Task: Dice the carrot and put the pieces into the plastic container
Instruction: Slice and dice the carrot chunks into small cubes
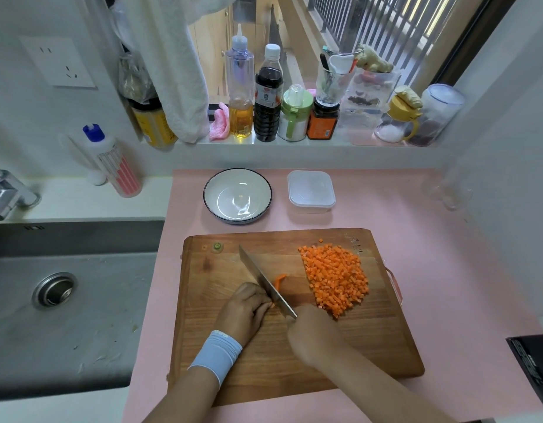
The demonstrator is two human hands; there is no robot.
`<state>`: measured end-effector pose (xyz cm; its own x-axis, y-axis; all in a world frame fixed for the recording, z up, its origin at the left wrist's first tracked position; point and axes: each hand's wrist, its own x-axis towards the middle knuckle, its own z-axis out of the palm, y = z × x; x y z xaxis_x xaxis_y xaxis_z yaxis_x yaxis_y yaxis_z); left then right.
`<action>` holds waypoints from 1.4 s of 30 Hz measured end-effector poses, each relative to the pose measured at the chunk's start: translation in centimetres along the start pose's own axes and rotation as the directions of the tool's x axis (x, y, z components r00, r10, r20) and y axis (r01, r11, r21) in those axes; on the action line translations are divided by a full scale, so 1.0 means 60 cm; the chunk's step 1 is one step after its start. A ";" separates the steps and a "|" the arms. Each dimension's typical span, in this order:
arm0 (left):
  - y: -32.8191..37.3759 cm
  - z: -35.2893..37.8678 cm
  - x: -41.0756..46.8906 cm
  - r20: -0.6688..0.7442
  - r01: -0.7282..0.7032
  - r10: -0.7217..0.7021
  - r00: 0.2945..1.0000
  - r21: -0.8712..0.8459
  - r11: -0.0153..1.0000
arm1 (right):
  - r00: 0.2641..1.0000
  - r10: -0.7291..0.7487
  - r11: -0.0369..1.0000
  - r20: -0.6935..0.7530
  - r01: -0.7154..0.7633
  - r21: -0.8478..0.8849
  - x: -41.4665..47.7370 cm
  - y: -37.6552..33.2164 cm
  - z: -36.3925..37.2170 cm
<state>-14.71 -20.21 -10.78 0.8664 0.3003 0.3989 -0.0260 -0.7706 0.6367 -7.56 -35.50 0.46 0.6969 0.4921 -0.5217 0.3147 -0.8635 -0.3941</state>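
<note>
On the cutting board (pixel 371 346), the left hand (pixel 247 309) holds the carrot strips (pixel 280 280) with curled fingers. The right hand (pixel 313 331) grips the knife (pixel 264 279), blade against them. The diced pile (pixel 334 276) lies just right. The plastic container (pixel 311 192) stands behind on the tabletop (pixel 447 270), near a bowl (pixel 221 190).

A pink surface (pixel 447 270) is carrying a wooden board (pixel 371 346) at the near side; a bowl (pixel 237 195) and a container (pixel 311 190) are sitting side by side beyond it, and a clear glass (pixel 453 193) is standing far right.

The right hand (pixel 313 332) hides the knife (pixel 263 277) handle, the blade part of the carrot strip (pixel 281 279).
</note>
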 end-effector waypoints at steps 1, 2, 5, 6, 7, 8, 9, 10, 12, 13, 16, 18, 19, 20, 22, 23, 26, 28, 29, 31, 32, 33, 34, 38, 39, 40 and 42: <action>0.001 -0.001 0.000 0.001 -0.003 0.003 1.000 0.001 1.000 | 1.000 0.000 1.000 0.011 0.000 0.001 0.003 -0.005 -0.001; 0.001 -0.001 -0.001 0.001 -0.008 0.008 1.000 0.004 1.000 | 1.000 0.003 1.000 0.022 -0.003 0.005 0.007 -0.008 -0.002; 0.001 0.001 -0.003 0.000 -0.022 0.022 1.000 0.022 0.999 | 0.999 0.022 0.999 0.042 -0.024 0.043 0.014 -0.009 -0.005; 0.002 0.001 -0.006 0.000 -0.021 0.021 1.000 0.030 0.999 | 0.999 0.024 0.998 0.042 -0.026 0.050 0.015 -0.009 -0.006; 0.003 0.002 -0.007 0.001 -0.016 0.016 1.000 0.041 0.999 | 0.999 0.023 0.998 0.036 -0.025 0.050 0.015 -0.008 -0.007; 0.004 0.002 -0.008 0.003 -0.012 0.012 1.000 0.051 0.999 | 0.999 0.023 0.999 0.031 -0.024 0.047 0.015 -0.008 -0.005; 0.005 0.002 -0.008 0.001 -0.009 0.009 1.000 0.058 0.998 | 0.999 0.019 0.999 0.028 -0.020 0.043 0.013 -0.007 -0.003; 0.005 0.002 -0.009 -0.004 -0.006 0.006 1.000 0.060 0.998 | 1.000 0.013 0.999 0.025 -0.014 0.036 0.011 -0.007 -0.002; 0.007 0.000 -0.008 -0.001 0.001 0.000 1.000 0.061 0.998 | 1.000 -0.003 1.000 0.006 0.002 0.017 0.006 -0.008 0.000; 0.008 -0.001 -0.007 0.000 0.002 -0.002 1.000 0.066 0.998 | 1.000 -0.011 1.000 -0.003 0.011 0.014 0.005 -0.008 0.001; 0.007 -0.001 -0.007 0.002 0.009 -0.009 1.000 0.059 0.998 | 0.999 -0.037 0.999 -0.036 0.037 0.002 -0.001 -0.008 0.004; 0.007 -0.001 -0.006 0.003 0.020 -0.020 1.000 0.053 0.998 | 0.998 -0.045 0.999 -0.053 0.045 -0.004 -0.006 -0.005 0.007; 0.007 0.000 -0.006 0.003 0.021 -0.021 1.000 0.048 0.999 | 0.997 -0.045 0.999 -0.061 0.045 0.001 -0.008 -0.002 0.008; 0.007 -0.001 -0.007 0.002 0.022 -0.022 1.000 0.044 0.999 | 0.997 -0.042 0.999 -0.067 0.043 0.008 -0.011 0.001 0.009; 0.007 -0.002 -0.007 0.001 0.024 -0.024 1.000 0.047 0.999 | 0.997 -0.036 0.999 -0.074 0.037 0.017 -0.015 0.005 0.009; 0.007 -0.003 -0.007 0.002 0.025 -0.025 1.000 0.051 0.998 | 0.997 -0.034 0.999 -0.074 0.035 0.017 -0.017 0.008 0.009; 0.006 -0.002 -0.007 0.000 0.025 -0.025 1.000 0.048 0.999 | 0.998 -0.019 1.000 -0.061 0.019 -0.002 -0.021 0.013 0.009; 0.004 -0.001 -0.008 -0.002 0.027 -0.027 1.000 0.043 0.999 | 0.998 -0.009 1.000 -0.057 0.008 -0.012 -0.021 0.014 0.010; 0.004 -0.001 -0.008 -0.003 0.029 -0.029 1.000 0.041 0.999 | 0.999 -0.004 1.000 -0.055 0.003 -0.012 -0.021 0.015 0.011; 0.003 0.000 -0.008 -0.003 0.034 -0.034 0.999 0.039 0.999 | 0.999 0.002 1.000 -0.049 -0.003 -0.021 -0.019 0.015 0.011; 0.002 0.000 -0.008 -0.002 0.034 -0.034 0.999 0.038 0.999 | 0.999 0.006 1.000 -0.044 -0.007 -0.026 -0.018 0.014 0.010; 0.001 0.000 -0.009 -0.001 0.033 -0.032 0.999 0.038 0.999 | 0.999 0.008 0.999 -0.040 -0.009 -0.031 -0.016 0.014 0.010; 0.001 0.000 -0.009 -0.002 0.031 -0.031 1.000 0.038 0.999 | 0.999 0.013 0.999 -0.036 -0.014 -0.034 -0.015 0.013 0.010; 0.000 -0.002 -0.009 0.004 0.027 -0.027 1.000 0.027 0.999 | 0.999 0.027 0.997 -0.034 -0.029 -0.071 -0.007 0.003 0.009; 0.001 -0.003 -0.009 0.006 0.023 -0.023 1.000 0.026 0.999 | 0.999 0.023 0.996 -0.027 -0.025 -0.084 -0.005 0.001 0.010; 0.001 -0.003 -0.009 0.004 0.020 -0.020 1.000 0.026 0.999 | 0.999 0.023 0.995 -0.025 -0.025 -0.094 -0.003 -0.002 0.011; 0.000 -0.002 -0.008 0.002 0.018 -0.018 1.000 0.033 0.999 | 0.999 0.028 0.996 -0.024 -0.030 -0.084 0.000 -0.004 0.014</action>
<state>-15.20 -20.27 -10.91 0.8676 0.3130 0.3863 0.0058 -0.7833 0.6216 -8.18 -35.22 -0.05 0.7208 0.4648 -0.5143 0.3466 -0.8842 -0.3133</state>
